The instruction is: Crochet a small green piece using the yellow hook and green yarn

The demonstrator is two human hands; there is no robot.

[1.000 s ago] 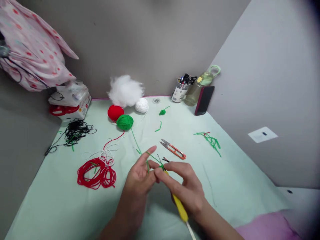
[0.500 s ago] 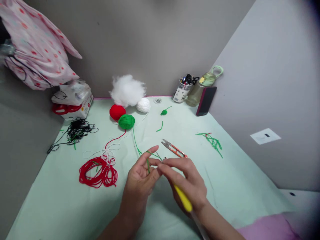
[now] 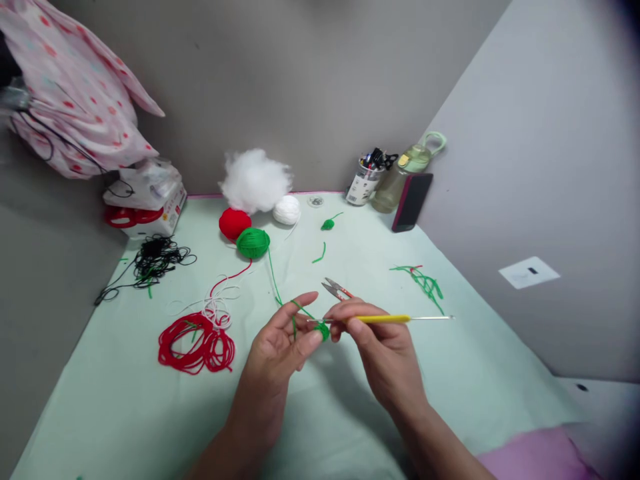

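Observation:
My left hand (image 3: 284,340) pinches a small green crocheted piece (image 3: 323,331) between thumb and fingers. Green yarn (image 3: 273,273) loops over its raised index finger and runs back to the green yarn ball (image 3: 253,243). In my right hand (image 3: 383,340) is a crochet hook (image 3: 385,319) with a yellow handle, held nearly level. Its metal tip points left and meets the yarn at the top of the green piece. Behind my right fingers lie thread snips (image 3: 337,288) with orange handles, partly covered.
Red (image 3: 235,223) and white yarn balls (image 3: 287,210) sit beside fluffy stuffing (image 3: 257,180) at the back. Red yarn coils (image 3: 195,343) and tangled black yarn (image 3: 159,259) lie left. Green scraps (image 3: 424,283), a phone (image 3: 412,202), a bottle (image 3: 403,179) and a pen cup (image 3: 365,183) are right.
The crochet hook has swung from pointing steeply down toward me to nearly level. My right hand has turned with it, and the green piece now shows at my left fingertips.

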